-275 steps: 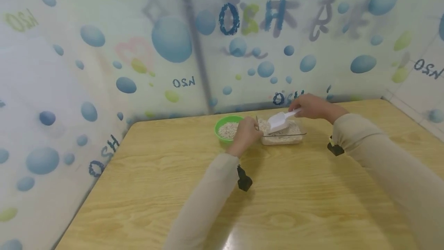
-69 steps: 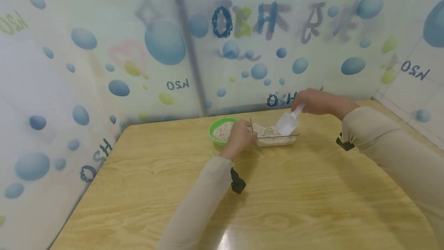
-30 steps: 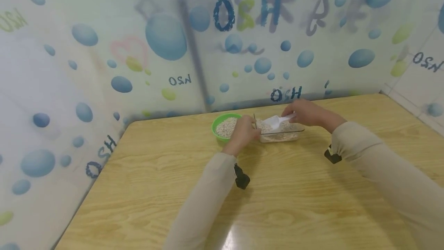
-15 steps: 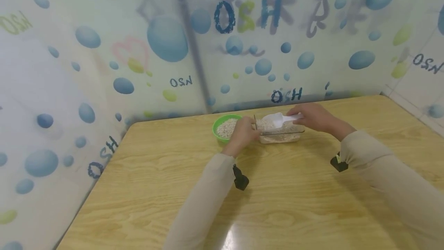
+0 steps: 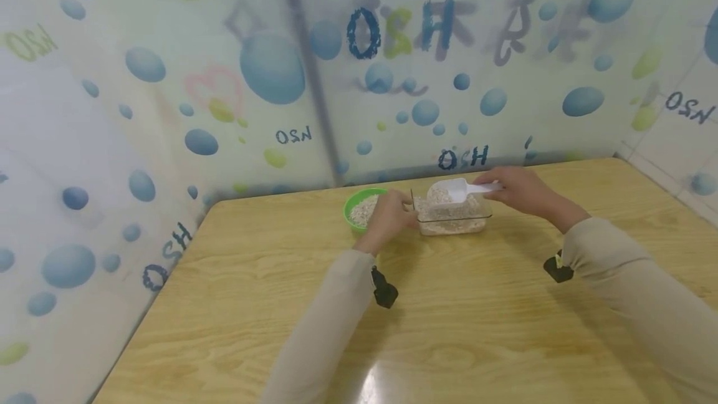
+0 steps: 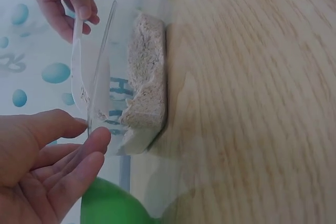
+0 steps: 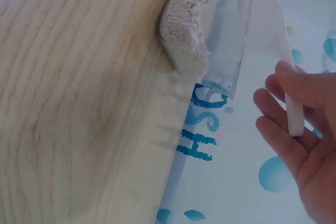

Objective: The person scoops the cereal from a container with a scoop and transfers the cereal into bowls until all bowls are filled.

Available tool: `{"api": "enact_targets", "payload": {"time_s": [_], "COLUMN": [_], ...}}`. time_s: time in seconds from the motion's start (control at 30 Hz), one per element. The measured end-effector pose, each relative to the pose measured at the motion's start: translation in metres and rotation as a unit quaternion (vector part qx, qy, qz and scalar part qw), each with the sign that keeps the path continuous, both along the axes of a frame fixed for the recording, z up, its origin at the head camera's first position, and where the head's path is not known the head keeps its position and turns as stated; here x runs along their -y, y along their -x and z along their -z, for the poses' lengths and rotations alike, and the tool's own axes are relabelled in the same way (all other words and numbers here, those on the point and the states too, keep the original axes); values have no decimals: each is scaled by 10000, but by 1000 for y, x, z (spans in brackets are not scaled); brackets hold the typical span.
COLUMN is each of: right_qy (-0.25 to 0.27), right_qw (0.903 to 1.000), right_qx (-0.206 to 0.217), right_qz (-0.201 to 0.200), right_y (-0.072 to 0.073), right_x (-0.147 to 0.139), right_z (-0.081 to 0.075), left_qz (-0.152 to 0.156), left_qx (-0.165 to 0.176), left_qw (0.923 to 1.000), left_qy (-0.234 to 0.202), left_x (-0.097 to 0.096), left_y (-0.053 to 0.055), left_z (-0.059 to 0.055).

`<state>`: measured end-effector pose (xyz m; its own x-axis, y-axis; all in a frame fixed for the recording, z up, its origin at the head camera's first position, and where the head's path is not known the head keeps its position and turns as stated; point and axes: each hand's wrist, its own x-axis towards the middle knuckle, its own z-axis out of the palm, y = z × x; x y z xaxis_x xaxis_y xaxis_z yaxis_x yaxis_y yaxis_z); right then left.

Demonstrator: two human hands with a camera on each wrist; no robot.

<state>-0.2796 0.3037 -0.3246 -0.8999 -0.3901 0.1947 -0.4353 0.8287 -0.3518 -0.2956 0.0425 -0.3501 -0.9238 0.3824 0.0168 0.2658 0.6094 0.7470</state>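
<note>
In the head view my right hand [image 5: 521, 189] grips the handle of a white scoop [image 5: 460, 190], held nearly level above a clear rectangular container [image 5: 449, 220]. Pale oat-like flakes lie in the scoop's bowl. My left hand [image 5: 387, 220] pinches the container's left rim between thumb and fingers, as the left wrist view shows at the clear rim [image 6: 106, 40]. More flakes [image 6: 147, 51] fill the container's lower part, heaped unevenly. In the right wrist view the thumb lies along the scoop's handle [image 7: 294, 114], with fingers curled beneath it.
A green bowl [image 5: 349, 209] of the same flakes stands left of the container, partly hidden behind my left hand. Both sit near the back edge of a wooden table [image 5: 449, 317]. A wall [image 5: 252, 161] printed with bubbles rises right behind it.
The scoop was tipped into the flakes a second ago. It has since risen and levelled out, carrying flakes, as my right hand drew rightward. My left hand has stayed at the container's rim.
</note>
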Motion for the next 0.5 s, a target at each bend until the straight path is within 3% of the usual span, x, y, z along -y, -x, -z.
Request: {"api": "enact_targets", "payload": {"time_s": [0.3, 0.5], "right_qy": [231, 409], "right_qw": [9994, 9979], "right_qx": [-222, -372], "right_qz": [-140, -332], "right_y": [0, 4], "right_x": [4, 14], "right_z": [-10, -12], "left_qz": [20, -182], "left_qx": [-246, -455], "left_qw": [9997, 9984], "left_qy": [14, 265], "left_x": [26, 55], "left_y": [7, 13], "left_z": [-9, -15]}}
